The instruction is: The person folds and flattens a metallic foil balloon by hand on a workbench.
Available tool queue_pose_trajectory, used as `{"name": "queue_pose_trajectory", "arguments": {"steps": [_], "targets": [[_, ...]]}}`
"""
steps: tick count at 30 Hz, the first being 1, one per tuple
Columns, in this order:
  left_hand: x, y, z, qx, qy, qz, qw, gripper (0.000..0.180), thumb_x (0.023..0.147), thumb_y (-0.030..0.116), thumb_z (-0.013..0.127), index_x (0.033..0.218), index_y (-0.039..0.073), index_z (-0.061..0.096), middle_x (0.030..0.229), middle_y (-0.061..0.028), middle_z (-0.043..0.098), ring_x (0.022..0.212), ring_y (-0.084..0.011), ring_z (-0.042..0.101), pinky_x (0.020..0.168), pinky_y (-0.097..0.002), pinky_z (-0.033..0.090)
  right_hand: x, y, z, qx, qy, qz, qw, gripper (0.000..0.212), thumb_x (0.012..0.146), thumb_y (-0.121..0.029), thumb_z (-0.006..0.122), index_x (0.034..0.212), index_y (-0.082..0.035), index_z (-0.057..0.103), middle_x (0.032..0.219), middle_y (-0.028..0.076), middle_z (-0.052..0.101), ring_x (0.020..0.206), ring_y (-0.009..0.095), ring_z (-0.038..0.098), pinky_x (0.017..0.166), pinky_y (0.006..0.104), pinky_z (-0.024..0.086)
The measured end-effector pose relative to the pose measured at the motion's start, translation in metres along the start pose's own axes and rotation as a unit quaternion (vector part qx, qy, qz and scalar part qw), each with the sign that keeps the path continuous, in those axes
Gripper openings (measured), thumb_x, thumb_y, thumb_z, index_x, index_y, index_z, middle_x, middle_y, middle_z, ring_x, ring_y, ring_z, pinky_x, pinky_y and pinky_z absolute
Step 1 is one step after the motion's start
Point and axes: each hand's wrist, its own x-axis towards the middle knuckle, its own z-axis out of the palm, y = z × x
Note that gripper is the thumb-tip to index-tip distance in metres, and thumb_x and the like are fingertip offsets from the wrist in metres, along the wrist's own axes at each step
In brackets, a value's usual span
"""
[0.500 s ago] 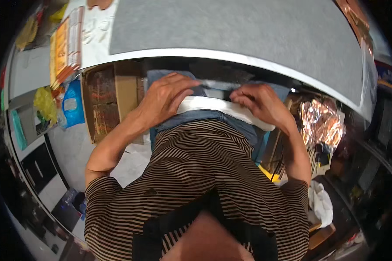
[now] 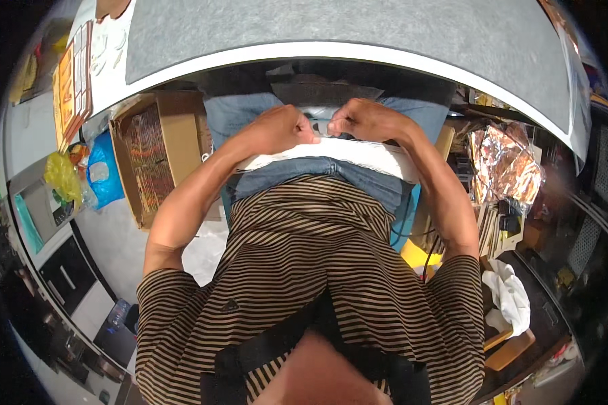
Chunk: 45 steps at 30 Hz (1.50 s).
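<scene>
My left hand (image 2: 277,129) and my right hand (image 2: 368,120) are close together over my lap, below the table's near edge. Fingers of both are curled in and pinched, with a narrow gap between the hands. What they pinch is too small or hidden to make out. Just beyond them lies a see-through plastic sheet or bag (image 2: 321,92); whether the fingers hold its edge I cannot tell. A white strip of cloth or paper (image 2: 368,154) lies across my lap, right under both hands, on blue jeans (image 2: 287,173).
The white-edged table (image 2: 311,48) with a grey mat (image 2: 338,20) spans the front. At left stand a cardboard box (image 2: 192,128) of packed reddish items, a blue bag (image 2: 105,172) and orange packets (image 2: 65,91). Crumpled copper foil (image 2: 507,162) sits at right.
Both hands have come closer together, and their fingers have curled in tighter. The whole view has shifted, showing more of the lap and the plastic beyond the hands.
</scene>
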Motion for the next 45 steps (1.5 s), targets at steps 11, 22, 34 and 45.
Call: {"name": "queue_pose_trajectory", "arguments": {"steps": [11,22,34,45], "targets": [[-0.013,0.005,0.003,-0.046,-0.017,0.019,0.999,0.024,0.088,0.019,0.079,0.096,-0.003,0.076,0.087,-0.0097,0.077,0.080,-0.0157,0.070,0.076,-0.0337,0.055,-0.007,0.003,-0.005,0.067,-0.019,-0.067,0.995,0.030,0.100,-0.028,0.066,0.099,-0.001,0.078,0.090,0.011,0.077,0.081,0.018,0.067,0.077,0.0388,0.053],[-0.016,0.001,0.004,-0.074,-0.007,0.007,0.997,0.022,0.090,0.019,0.079,0.094,-0.002,0.076,0.088,-0.0080,0.076,0.082,-0.0145,0.069,0.076,-0.0330,0.055,-0.040,-0.027,-0.024,0.030,-0.059,0.038,0.997,0.026,0.094,-0.025,0.080,0.106,-0.003,0.080,0.083,0.004,0.076,0.074,0.012,0.063,0.068,0.0328,0.051],[-0.017,0.014,-0.002,-0.056,0.011,0.032,0.998,0.021,0.087,0.015,0.080,0.101,0.000,0.078,0.091,-0.0108,0.076,0.084,-0.0183,0.070,0.077,-0.0341,0.054,-0.038,-0.023,-0.025,0.114,0.044,-0.025,0.992,0.013,0.098,-0.012,0.072,0.098,-0.001,0.078,0.086,0.002,0.076,0.079,0.009,0.063,0.072,0.0294,0.053],[-0.004,0.043,-0.016,-0.114,0.027,0.073,0.990,0.026,0.087,0.019,0.084,0.105,0.001,0.081,0.092,-0.0107,0.078,0.083,-0.0185,0.070,0.076,-0.0329,0.055,-0.051,-0.035,-0.027,0.295,0.089,-0.045,0.950,0.022,0.109,-0.023,0.063,0.105,-0.002,0.067,0.097,0.006,0.074,0.083,0.011,0.063,0.080,0.0261,0.053]]}}
